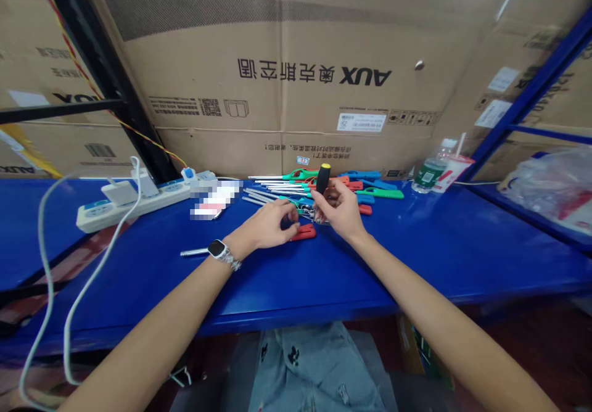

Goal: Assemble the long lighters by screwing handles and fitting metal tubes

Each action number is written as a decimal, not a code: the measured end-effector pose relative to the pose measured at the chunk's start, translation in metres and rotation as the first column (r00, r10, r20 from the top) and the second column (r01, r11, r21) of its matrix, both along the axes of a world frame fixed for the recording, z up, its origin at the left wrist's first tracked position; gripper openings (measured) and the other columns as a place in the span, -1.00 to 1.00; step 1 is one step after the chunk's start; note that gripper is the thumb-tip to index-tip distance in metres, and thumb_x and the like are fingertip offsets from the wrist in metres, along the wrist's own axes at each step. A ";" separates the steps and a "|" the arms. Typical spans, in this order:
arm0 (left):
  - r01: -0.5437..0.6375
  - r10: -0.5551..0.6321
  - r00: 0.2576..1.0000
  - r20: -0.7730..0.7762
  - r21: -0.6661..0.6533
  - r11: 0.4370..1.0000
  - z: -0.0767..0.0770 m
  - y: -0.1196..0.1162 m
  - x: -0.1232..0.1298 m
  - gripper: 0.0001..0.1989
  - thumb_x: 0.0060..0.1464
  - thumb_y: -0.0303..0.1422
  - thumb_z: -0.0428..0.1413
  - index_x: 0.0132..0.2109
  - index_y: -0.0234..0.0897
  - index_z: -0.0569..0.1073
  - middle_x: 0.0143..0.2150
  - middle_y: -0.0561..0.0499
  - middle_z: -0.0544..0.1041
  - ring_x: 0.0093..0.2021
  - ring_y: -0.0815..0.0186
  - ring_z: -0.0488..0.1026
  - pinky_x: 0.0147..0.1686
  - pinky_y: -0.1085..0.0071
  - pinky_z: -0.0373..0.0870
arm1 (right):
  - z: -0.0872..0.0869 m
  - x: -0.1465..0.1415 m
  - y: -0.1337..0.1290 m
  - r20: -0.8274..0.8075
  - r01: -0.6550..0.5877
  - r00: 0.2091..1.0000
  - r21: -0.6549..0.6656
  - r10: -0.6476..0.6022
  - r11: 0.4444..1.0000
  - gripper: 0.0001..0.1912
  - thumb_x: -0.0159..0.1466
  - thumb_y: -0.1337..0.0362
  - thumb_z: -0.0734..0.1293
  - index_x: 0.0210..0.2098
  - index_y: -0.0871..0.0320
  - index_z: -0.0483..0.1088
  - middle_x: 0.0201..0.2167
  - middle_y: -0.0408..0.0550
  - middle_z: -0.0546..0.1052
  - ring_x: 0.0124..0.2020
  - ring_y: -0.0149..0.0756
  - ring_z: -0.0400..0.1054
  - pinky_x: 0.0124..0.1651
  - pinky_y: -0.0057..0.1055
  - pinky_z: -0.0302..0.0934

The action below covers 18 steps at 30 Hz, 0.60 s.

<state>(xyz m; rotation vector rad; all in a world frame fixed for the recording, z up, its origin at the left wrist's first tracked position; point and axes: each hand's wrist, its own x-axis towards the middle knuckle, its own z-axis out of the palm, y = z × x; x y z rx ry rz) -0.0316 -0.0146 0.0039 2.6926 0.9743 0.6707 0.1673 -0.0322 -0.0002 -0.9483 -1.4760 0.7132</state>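
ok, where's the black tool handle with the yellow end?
Head view, just right of centre: the black tool handle is in the right hand, yellow end up, right of the left hand and by the coloured lighters.

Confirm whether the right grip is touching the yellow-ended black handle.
Touching. The head view shows the right grip pinching the lower part of the yellow-ended black handle, its upper part showing above the thumb.

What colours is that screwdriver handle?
The screwdriver handle is black with a yellow end; see head view.

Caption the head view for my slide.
Right grip holds a yellow-topped screwdriver near coloured lighters on a blue table.
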 end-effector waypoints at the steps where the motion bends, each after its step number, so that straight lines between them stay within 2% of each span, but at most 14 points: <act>1: 0.018 -0.018 1.000 0.011 -0.018 1.000 0.000 -0.003 0.002 -0.77 0.18 -0.18 0.14 -0.20 -0.26 0.44 -0.19 -0.09 0.52 -0.23 0.17 0.46 -0.21 0.25 0.38 | -0.001 0.000 0.001 -0.009 -0.004 1.000 0.008 0.004 1.000 -0.57 0.20 -0.12 0.43 -0.21 0.05 0.30 -0.53 -0.18 0.45 -0.64 -0.31 0.37 -0.62 -0.36 0.29; 3: 0.042 -0.042 0.999 0.010 -0.061 0.997 -0.002 -0.006 0.007 -0.61 0.13 -0.03 0.19 -0.10 -0.26 0.46 -0.10 -0.12 0.51 -0.16 0.13 0.47 -0.15 0.21 0.41 | -0.002 0.000 0.002 -0.031 -0.025 0.999 0.021 0.025 0.999 -0.60 0.19 -0.08 0.44 -0.23 0.05 0.29 -0.54 -0.19 0.44 -0.65 -0.32 0.37 -0.63 -0.37 0.29; 5: 0.056 -0.056 0.998 -0.004 -0.093 0.994 -0.006 -0.007 0.011 -0.57 0.14 0.00 0.18 -0.05 -0.26 0.46 -0.07 -0.14 0.49 -0.09 0.08 0.47 -0.10 0.18 0.41 | -0.002 0.000 0.002 -0.041 -0.043 0.998 0.028 0.044 0.999 -0.62 0.20 -0.05 0.45 -0.24 0.04 0.28 -0.53 -0.19 0.45 -0.65 -0.32 0.37 -0.64 -0.37 0.28; 8: 0.069 -0.070 0.998 0.002 -0.133 0.989 -0.013 -0.004 0.014 -0.66 0.21 -0.09 0.14 -0.06 -0.27 0.47 -0.09 -0.14 0.48 -0.06 0.08 0.46 -0.08 0.17 0.40 | -0.001 0.000 0.000 -0.016 -0.043 0.999 0.031 0.044 0.999 -0.63 0.20 -0.03 0.45 -0.24 0.04 0.29 -0.53 -0.19 0.45 -0.63 -0.30 0.38 -0.63 -0.36 0.29; 12: 0.072 -0.066 0.997 0.036 -0.175 0.982 -0.016 0.000 0.013 -0.70 0.18 -0.13 0.17 -0.14 -0.28 0.44 -0.13 -0.13 0.50 -0.12 0.11 0.45 -0.13 0.19 0.40 | 0.001 0.001 -0.001 0.021 -0.050 0.999 0.021 0.050 0.999 -0.64 0.18 0.00 0.47 -0.24 0.05 0.32 -0.52 -0.17 0.45 -0.60 -0.30 0.39 -0.59 -0.36 0.30; 18: 0.113 -0.097 0.992 0.083 -0.208 0.972 -0.015 0.001 0.012 -0.77 0.15 -0.19 0.20 -0.19 -0.26 0.44 -0.21 -0.07 0.52 -0.18 0.15 0.46 -0.19 0.22 0.40 | 0.005 -0.001 -0.001 0.001 -0.170 0.985 -0.048 0.170 0.984 -0.61 0.10 -0.03 0.50 -0.37 0.10 0.34 -0.51 -0.14 0.48 -0.62 -0.35 0.34 -0.56 -0.35 0.31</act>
